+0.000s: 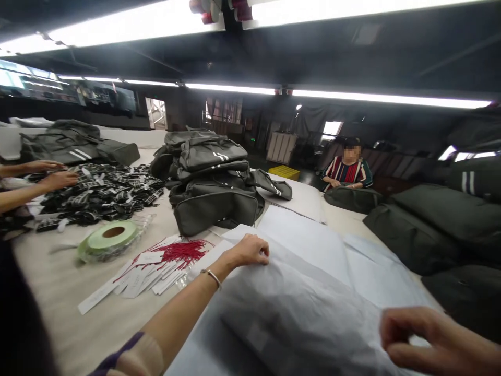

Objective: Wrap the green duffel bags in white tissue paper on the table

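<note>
A translucent white plastic bag (297, 297) lies in front of me, with a dark item showing through it. My left hand (250, 249) is closed in a pinch on the bag's far left edge. At the lower right, my right hand (434, 334) is curled and a little blurred, its fingertips at the bag's right edge. It appears to grip the film there, though the contact is partly hidden. Under and beyond the bag are more white plastic sheets (305, 237). Left of my left forearm is a pile of white tags with red strings (183, 254).
A green tape roll (111, 235) sits at left, near a heap of dark straps (105, 190) handled by another person's hands (58, 180). Dark bags are stacked ahead (215, 183) and at right (442, 219). A person in a striped top (346, 172) handles a bag across the table.
</note>
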